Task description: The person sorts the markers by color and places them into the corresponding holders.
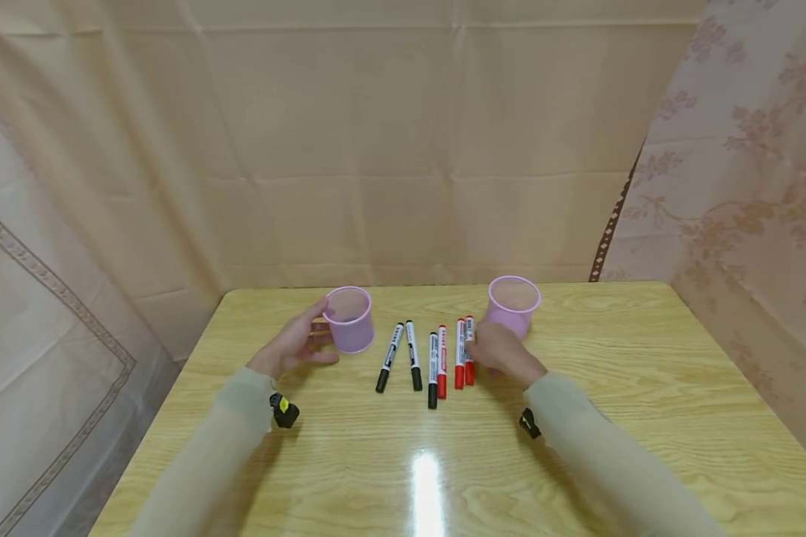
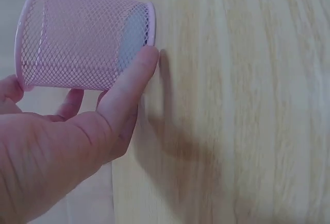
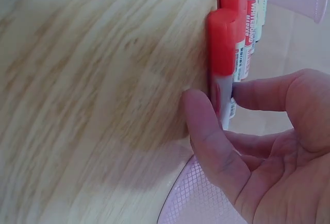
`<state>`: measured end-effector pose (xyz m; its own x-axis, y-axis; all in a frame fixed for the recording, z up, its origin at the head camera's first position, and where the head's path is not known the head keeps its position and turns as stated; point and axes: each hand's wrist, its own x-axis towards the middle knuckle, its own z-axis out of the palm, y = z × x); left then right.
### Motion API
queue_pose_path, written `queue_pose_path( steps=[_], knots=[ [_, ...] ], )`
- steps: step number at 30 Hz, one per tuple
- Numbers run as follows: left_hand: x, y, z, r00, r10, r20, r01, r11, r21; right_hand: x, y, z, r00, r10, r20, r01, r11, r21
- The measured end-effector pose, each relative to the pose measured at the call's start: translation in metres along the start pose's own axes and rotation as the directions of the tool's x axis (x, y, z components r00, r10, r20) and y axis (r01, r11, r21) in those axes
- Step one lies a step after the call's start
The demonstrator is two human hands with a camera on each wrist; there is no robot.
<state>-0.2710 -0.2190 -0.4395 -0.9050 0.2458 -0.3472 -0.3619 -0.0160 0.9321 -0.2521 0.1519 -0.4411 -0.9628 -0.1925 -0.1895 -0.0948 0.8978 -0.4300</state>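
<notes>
My left hand rests its spread fingers against the side of a pink mesh pen cup, upright at the table's back left. In the left wrist view the thumb lies near the base of that cup. With thumb and finger on either side, my right hand pinches the rightmost red marker, which lies on the table; its lower half shows in the right wrist view as a red cap and pale barrel. Just beyond this hand stands a second pink mesh cup, partly hidden by it.
Left of the pinched marker lie two more red markers and three black-capped markers. The wooden table ends at a beige cloth behind; patterned cloth hangs at the right.
</notes>
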Motion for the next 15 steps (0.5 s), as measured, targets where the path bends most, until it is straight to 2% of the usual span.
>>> queue_pose_path(
  steps=[6,12,15],
  knots=[
    [0.0023,-0.0029,0.0052,1.0,-0.015,-0.021,0.014,1.0,-0.019,0.0028,0.0012,0.0025,0.991,0.116,0.07,-0.119,0.992,0.043],
    [0.0025,-0.0044,0.0063,0.998,0.031,-0.045,-0.033,0.999,-0.033,0.0022,0.0001,0.0,0.988,0.121,0.095,-0.129,0.989,0.075],
    [0.0017,-0.0066,0.0067,0.997,0.03,-0.066,-0.032,0.999,-0.039,0.0018,0.0005,-0.0002,0.985,0.127,0.115,-0.138,0.986,0.092]
  ],
)
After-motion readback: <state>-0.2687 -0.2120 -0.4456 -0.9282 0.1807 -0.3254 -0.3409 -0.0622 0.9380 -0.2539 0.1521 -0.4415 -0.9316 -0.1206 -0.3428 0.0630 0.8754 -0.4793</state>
